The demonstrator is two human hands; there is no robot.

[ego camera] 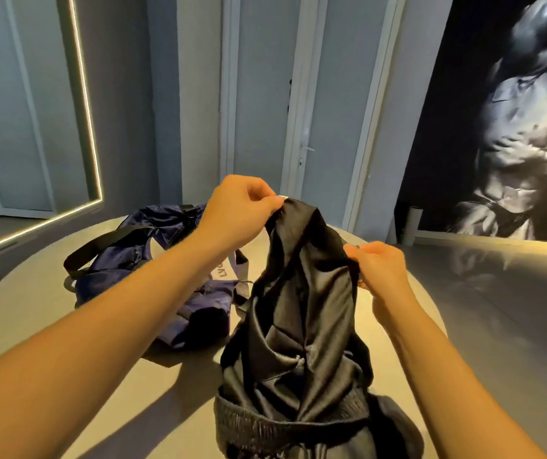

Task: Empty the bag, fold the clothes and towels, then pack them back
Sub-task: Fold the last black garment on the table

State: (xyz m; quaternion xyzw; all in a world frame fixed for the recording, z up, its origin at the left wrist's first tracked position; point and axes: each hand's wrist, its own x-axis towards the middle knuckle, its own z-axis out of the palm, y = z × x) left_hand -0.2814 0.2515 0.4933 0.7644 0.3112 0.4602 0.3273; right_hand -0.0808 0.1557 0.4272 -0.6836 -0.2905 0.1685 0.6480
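Hands lift shiny black shorts [298, 313] above a round tabletop [179, 376], the left hand [239, 210] and right hand [378, 270] each pinching an edge, beside a crumpled navy bag [146, 260].

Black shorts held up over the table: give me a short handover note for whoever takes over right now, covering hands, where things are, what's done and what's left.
Left hand: pinches the top edge of the black shorts, raised.
Right hand: pinches another edge, lower.
The shorts hang unfolded, waistband lowest, near the front edge of the round table.
The navy bag lies slumped on the table beyond the left forearm; whether it holds more cannot be seen.
Done: shorts out of the bag.
Left: fold them, empty and fold anything else, pack all back.
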